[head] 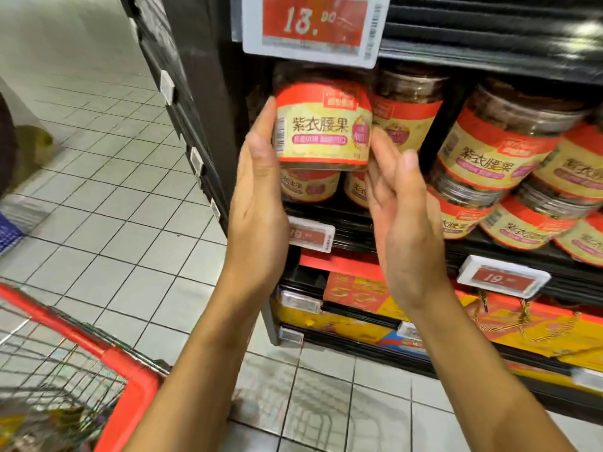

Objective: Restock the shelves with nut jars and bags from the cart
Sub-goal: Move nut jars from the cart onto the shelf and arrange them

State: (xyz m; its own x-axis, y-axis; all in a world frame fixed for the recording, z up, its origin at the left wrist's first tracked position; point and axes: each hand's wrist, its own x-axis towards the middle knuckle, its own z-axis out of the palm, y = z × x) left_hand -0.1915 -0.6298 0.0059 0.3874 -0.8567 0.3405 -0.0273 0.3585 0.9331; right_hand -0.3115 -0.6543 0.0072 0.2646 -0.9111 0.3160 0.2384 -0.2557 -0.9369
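A clear nut jar [323, 125] with a red and yellow label stands on top of two lower jars [310, 189] at the left end of the black shelf [355, 228]. My left hand [257, 197] lies flat against the jar's left side, fingers straight. My right hand [404, 223] is at the jar's right side with its fingers straight, their tips at the label's edge. More of the same jars [489, 151] are stacked to the right. The red-rimmed wire cart [124, 360] is at the lower left, with a few items blurred inside.
A large price tag [310, 24] hangs from the shelf above, just over the jar. Smaller tags [310, 234] line the shelf edge. Orange and yellow boxes [359, 298] fill the shelf below. Pale floor tiles [114, 190] stretch to the left.
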